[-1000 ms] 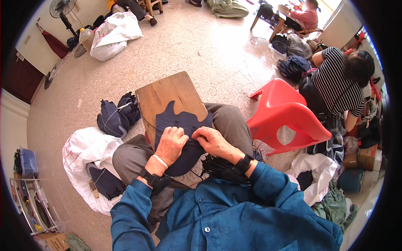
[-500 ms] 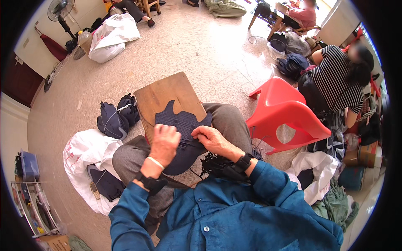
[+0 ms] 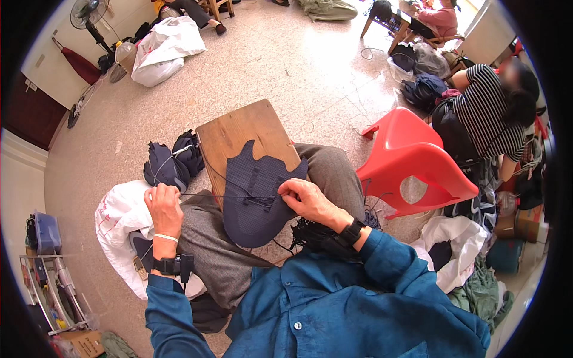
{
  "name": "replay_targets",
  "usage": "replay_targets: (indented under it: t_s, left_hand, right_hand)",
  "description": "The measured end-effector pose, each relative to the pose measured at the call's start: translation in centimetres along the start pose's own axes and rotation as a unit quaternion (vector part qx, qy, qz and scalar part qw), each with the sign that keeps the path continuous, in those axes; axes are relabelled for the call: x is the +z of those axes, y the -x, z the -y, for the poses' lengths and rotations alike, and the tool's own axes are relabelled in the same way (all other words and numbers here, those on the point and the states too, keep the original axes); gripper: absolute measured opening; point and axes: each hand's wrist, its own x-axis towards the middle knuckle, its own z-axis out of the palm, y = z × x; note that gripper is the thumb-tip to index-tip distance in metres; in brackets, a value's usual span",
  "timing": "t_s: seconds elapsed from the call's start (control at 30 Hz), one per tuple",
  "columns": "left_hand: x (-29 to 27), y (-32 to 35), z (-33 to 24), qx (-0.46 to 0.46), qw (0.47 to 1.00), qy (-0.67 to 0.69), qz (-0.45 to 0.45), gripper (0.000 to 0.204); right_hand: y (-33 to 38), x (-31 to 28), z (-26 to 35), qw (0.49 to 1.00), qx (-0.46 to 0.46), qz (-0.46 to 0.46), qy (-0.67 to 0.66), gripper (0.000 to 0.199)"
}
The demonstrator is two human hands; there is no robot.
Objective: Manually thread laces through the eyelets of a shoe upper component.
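Note:
A dark navy shoe upper [image 3: 255, 221] lies flat across a wooden board [image 3: 239, 122] between my knees, its pronged end pointing away from me. Dark cord [image 3: 209, 196] crosses the rows of slots at its middle. My left hand [image 3: 164, 209], out to the left above my knee, is closed on the cord, which runs taut back to the upper. My right hand [image 3: 305, 198] rests over the right edge of the upper, thumb and fingers pinched beside the slots; what lies between these fingertips is too small to make out.
Tied navy bundles [image 3: 170, 162] lie left of the board, near a white sack [image 3: 122, 206]. A red plastic stool [image 3: 412, 161] stands at right, beside a seated person in stripes [image 3: 489, 110]. Dark cords [image 3: 316, 235] hang near my lap. A white bag [image 3: 456, 238] is at lower right.
My left hand has moved from over the upper out to the left, drawing the cord tight. My right hand has stayed at the slots. More of the upper now shows.

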Motion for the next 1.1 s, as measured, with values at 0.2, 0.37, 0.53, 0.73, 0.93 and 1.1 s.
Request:
replay_targets:
  t_s: [0.2, 0.37, 0.53, 0.73, 0.93, 1.1]
  left_hand:
    - [0.2, 0.0, 0.3, -0.006, 1.000, -0.009, -0.020, 0.007]
    - [0.6, 0.4, 1.1, -0.025, 0.999, -0.023, -0.023, 0.005]
    - [0.1, -1.8, -4.9, 0.103, 0.986, 0.134, -0.010, 0.008]
    - [-2.4, -5.8, -13.4, 0.197, 0.926, 0.321, -0.011, 0.010]
    - [-1.7, -5.6, -13.5, 0.028, 0.902, 0.432, 0.003, 0.021]
    - [3.9, -3.4, -5.8, -0.198, 0.904, 0.379, 0.006, 0.015]
  right_hand:
    - [0.0, 0.2, -0.1, 1.000, -0.012, -0.003, 0.024, 0.013]
    - [0.1, 0.3, -0.3, 0.999, -0.032, -0.015, 0.038, 0.013]
    - [-0.2, 0.8, -0.2, 0.997, -0.043, -0.011, 0.059, 0.013]
    - [-2.1, 2.0, 4.1, 0.989, -0.107, -0.098, 0.009, 0.019]
    - [-1.1, 0.5, 2.8, 0.949, 0.064, -0.024, -0.308, 0.011]
    - [0.0, -1.1, 0.9, 0.986, -0.034, -0.141, -0.088, 0.017]
